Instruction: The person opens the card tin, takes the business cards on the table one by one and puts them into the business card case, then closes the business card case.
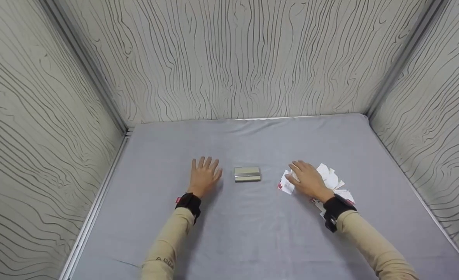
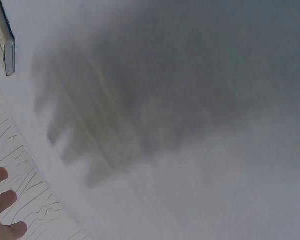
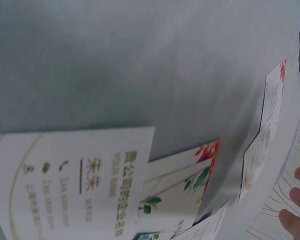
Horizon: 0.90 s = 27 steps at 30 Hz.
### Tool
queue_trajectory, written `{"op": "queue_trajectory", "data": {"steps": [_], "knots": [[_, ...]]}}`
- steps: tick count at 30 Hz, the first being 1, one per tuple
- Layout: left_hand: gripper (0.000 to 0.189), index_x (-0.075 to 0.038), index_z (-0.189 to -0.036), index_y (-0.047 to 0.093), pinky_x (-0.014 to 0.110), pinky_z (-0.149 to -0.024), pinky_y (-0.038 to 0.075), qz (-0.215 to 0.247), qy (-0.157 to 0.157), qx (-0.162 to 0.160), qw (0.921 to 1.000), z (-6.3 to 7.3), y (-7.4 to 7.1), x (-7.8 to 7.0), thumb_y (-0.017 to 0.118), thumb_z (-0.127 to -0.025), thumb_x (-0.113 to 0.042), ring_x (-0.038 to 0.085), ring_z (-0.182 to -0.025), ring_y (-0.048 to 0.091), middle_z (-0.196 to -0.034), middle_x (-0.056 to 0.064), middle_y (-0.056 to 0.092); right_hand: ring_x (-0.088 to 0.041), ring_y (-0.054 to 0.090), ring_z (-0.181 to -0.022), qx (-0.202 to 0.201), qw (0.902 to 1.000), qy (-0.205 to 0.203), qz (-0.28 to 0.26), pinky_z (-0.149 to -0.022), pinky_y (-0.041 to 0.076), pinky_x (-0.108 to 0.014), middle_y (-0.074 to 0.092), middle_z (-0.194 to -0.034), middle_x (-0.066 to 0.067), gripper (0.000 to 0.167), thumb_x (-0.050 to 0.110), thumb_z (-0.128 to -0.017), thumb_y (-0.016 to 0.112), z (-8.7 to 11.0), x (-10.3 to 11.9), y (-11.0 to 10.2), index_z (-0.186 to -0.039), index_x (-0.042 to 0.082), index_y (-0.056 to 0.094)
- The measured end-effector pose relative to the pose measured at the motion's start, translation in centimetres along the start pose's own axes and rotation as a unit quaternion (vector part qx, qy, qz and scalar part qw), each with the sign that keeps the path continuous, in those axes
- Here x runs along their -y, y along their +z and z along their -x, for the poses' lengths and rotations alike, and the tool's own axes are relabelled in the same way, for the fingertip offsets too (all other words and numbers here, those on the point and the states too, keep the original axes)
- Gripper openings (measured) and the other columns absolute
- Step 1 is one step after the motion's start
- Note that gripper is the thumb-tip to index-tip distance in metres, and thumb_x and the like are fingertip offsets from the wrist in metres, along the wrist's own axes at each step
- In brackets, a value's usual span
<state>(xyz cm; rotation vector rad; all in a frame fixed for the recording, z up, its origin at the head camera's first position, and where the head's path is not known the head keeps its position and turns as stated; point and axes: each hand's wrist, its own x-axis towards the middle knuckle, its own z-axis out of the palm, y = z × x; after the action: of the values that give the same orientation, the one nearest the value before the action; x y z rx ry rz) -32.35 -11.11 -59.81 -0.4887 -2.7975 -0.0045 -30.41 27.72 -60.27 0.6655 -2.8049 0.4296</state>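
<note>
Your left hand [image 1: 203,178] is left of centre, fingers spread apart, gripping nothing. Your right hand [image 1: 307,181] is over the cards [image 1: 331,181] right of centre, fingers loosely apart, no card pinched that I can see. The box [image 1: 247,174] sits mid-frame between them, probably so either hand reaches it. Cards overlap at odd angles, so I'd guess only the cloth [image 1: 253,233] supports them.

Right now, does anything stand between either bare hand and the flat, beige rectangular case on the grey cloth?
Nothing visible stands between the left hand and the case, only grey cloth. Between the right hand and the case, a white rectangular card with red print lies on the cloth.
</note>
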Motion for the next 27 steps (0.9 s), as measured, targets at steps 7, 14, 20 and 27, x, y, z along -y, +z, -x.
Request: {"op": "queue_trajectory", "data": {"steps": [7, 14, 20, 27], "knots": [[0.038, -0.013, -0.127, 0.065, 0.060, -0.103, 0.035, 0.021, 0.021, -0.042, 0.9987, -0.1, 0.7, -1.1, 0.050, -0.101, -0.038, 0.035, -0.122, 0.052, -0.126, 0.012, 0.063, -0.048, 0.046, -0.127, 0.002, 0.9997, -0.021, -0.014, -0.107, 0.033, -0.058, 0.055, -0.132, -0.028, 0.049, 0.027, -0.098, 0.061, -0.5, 1.8, 1.1, -0.129, -0.011, 0.057], [0.029, -0.010, -0.121, 0.068, 0.060, -0.100, 0.039, 0.046, 0.034, -0.059, 0.9966, -0.1, 1.7, -2.1, 0.059, -0.099, -0.028, 0.034, -0.116, 0.056, -0.120, 0.012, 0.065, -0.045, 0.050, -0.123, -0.009, 0.9992, -0.034, -0.019, -0.105, 0.036, -0.055, 0.058, -0.127, -0.027, 0.043, 0.021, -0.095, 0.064, -1.3, 3.7, 2.6, -0.122, -0.012, 0.061], [0.023, -0.011, -0.112, 0.071, 0.056, -0.095, 0.046, 0.041, 0.072, -0.102, 0.9913, -0.4, 2.2, -3.1, 0.069, -0.094, -0.024, 0.030, -0.109, 0.062, -0.112, 0.008, 0.069, -0.043, 0.050, -0.124, 0.002, 0.9992, -0.016, -0.036, -0.107, 0.035, -0.053, 0.058, -0.128, -0.026, 0.041, 0.020, -0.096, 0.064, -2.3, 5.3, 3.6, -0.122, -0.011, 0.061], [0.016, -0.011, -0.106, 0.073, 0.050, -0.086, 0.052, 0.014, 0.103, -0.132, 0.9857, -1.0, 2.9, -4.2, 0.067, -0.092, -0.013, 0.026, -0.101, 0.066, -0.107, 0.004, 0.071, -0.044, 0.054, -0.117, -0.013, 0.9983, -0.023, -0.052, -0.102, 0.039, -0.053, 0.060, -0.123, -0.026, 0.034, 0.018, -0.095, 0.065, -3.1, 6.9, 4.5, -0.115, -0.010, 0.065]]}}
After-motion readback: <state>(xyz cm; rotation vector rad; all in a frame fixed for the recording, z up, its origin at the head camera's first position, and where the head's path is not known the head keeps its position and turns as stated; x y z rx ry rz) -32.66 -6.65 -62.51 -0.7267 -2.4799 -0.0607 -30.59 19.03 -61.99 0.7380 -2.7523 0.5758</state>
